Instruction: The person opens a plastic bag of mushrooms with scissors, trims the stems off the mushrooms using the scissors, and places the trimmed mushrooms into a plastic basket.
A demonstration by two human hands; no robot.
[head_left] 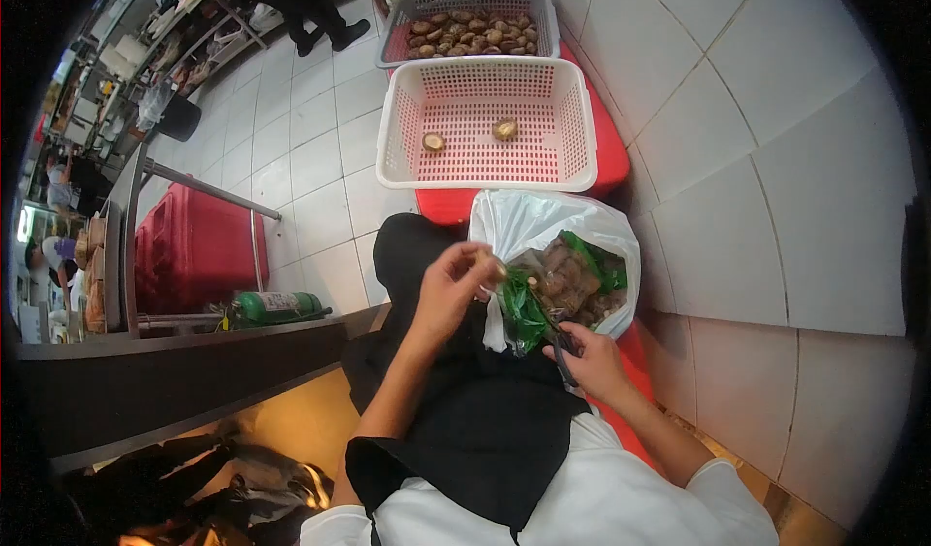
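My left hand [454,282] is closed in a pinch on a small brownish mushroom [499,271], held over the near left side of a white plastic bag [499,218]. Black-handled scissors [563,356] are in my right hand [593,360], at the bag's near edge with the blades pointing into it. Inside the open bag lies green and clear plastic wrapping [525,311] around brown contents, which look like mushrooms. Just beyond it stands a white perforated basket [485,171] with two mushrooms [504,130] in it.
A grey basket [388,47] full of mushrooms is behind the white one, both on red supports [611,148]. Tiled wall [737,177] closes the right side. At left are a dark counter edge [223,367], a green cylinder [276,307] and a red bin [194,245]. People stand farther off.
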